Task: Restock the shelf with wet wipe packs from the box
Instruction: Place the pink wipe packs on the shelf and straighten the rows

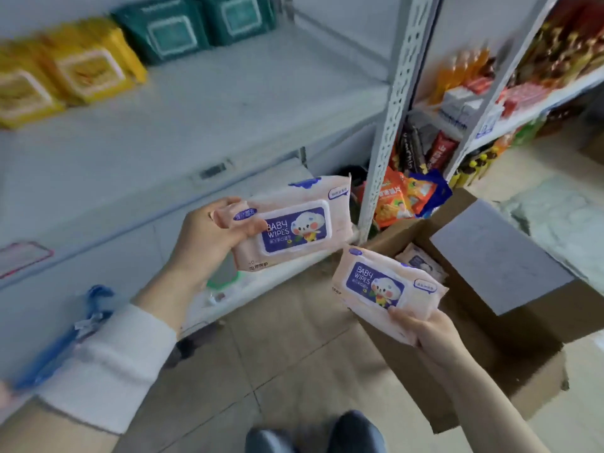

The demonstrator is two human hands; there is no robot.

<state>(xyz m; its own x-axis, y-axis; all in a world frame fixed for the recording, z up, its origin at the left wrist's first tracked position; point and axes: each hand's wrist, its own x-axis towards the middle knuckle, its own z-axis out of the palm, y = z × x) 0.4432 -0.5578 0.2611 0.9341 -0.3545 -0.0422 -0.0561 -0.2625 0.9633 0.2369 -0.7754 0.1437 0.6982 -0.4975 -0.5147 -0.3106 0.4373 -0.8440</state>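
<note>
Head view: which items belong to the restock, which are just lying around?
Job: left hand gripping upper pink pack; right hand gripping lower pink pack; cardboard box; shelf.
Idle: yellow packs, green packs, snack bags.

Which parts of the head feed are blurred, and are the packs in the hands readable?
Head view: motion blur smears the yellow packs and green packs on the shelf; the upper pink pack in the left hand and the lower pink pack in the right hand read BABY WIPES clearly; the lens slants the shelf upright.
</note>
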